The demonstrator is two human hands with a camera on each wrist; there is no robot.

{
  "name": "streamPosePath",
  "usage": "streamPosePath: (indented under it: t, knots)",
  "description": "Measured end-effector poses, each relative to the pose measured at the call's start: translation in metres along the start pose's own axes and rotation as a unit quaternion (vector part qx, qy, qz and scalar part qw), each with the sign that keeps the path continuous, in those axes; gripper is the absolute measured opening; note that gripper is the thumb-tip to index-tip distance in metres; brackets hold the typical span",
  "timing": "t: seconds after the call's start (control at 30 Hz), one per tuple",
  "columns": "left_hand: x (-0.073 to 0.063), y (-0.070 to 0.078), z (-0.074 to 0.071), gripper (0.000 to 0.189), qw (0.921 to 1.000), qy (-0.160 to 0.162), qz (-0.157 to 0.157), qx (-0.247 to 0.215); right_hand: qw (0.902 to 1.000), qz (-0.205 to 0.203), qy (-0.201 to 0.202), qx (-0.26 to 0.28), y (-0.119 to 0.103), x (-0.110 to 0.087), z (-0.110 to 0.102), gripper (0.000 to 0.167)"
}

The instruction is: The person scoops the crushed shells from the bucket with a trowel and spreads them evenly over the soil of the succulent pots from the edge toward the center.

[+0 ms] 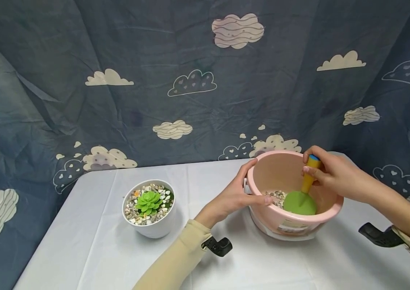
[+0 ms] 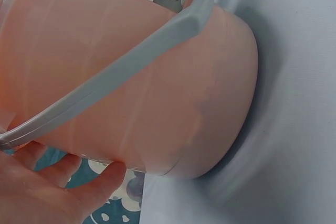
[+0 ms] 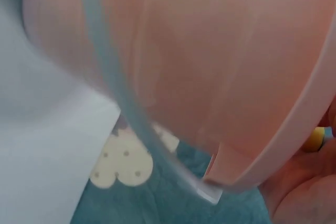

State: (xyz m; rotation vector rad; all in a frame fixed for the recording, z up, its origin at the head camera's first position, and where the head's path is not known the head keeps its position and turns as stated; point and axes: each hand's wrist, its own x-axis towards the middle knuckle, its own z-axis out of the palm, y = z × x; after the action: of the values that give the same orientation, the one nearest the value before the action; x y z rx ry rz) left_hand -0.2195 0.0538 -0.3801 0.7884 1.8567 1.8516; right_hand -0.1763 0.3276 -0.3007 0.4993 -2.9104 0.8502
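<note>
A pink bucket [image 1: 263,217] stands on the table at the right, small pebbles [image 1: 278,197] on its bottom. My left hand [image 1: 232,197] grips its left side, thumb over the rim and fingers along the outer wall; in the left wrist view those fingers [image 2: 58,166] touch the wall. Inside the bucket is a toy shovel with a green blade [image 1: 300,203] and a yellow, blue-tipped handle [image 1: 310,175]. My right hand [image 1: 331,173] holds that handle from above. The right wrist view shows mostly the bucket's outer wall [image 3: 199,51], with little of the shovel.
A white pot [image 1: 154,229] with a green succulent [image 1: 149,202] and mixed pebbles stands left of the bucket. The bucket's pale grey carrying handle [image 2: 115,77] hangs down its side. Behind the white-covered table [image 1: 99,217] hangs a dark cloud-print cloth [image 1: 136,112].
</note>
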Motion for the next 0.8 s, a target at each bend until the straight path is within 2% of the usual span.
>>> streamPosePath:
  t: [0.4,0.6,0.8]
  knots:
    - [0.000,0.001,0.000,0.098,1.0000,0.002,0.001,0.003,0.9979,0.061,0.017,0.011,-0.006,0.004,0.002,0.028]
    - [0.001,0.000,0.000,0.098,1.0000,0.002,0.000,0.004,0.9934,0.095,-0.007,0.063,-0.010,0.006,0.015,0.030]
    - [0.001,0.000,-0.001,0.099,0.9999,0.006,0.001,0.014,0.9844,0.139,-0.013,0.108,-0.014,0.012,0.021,0.042]
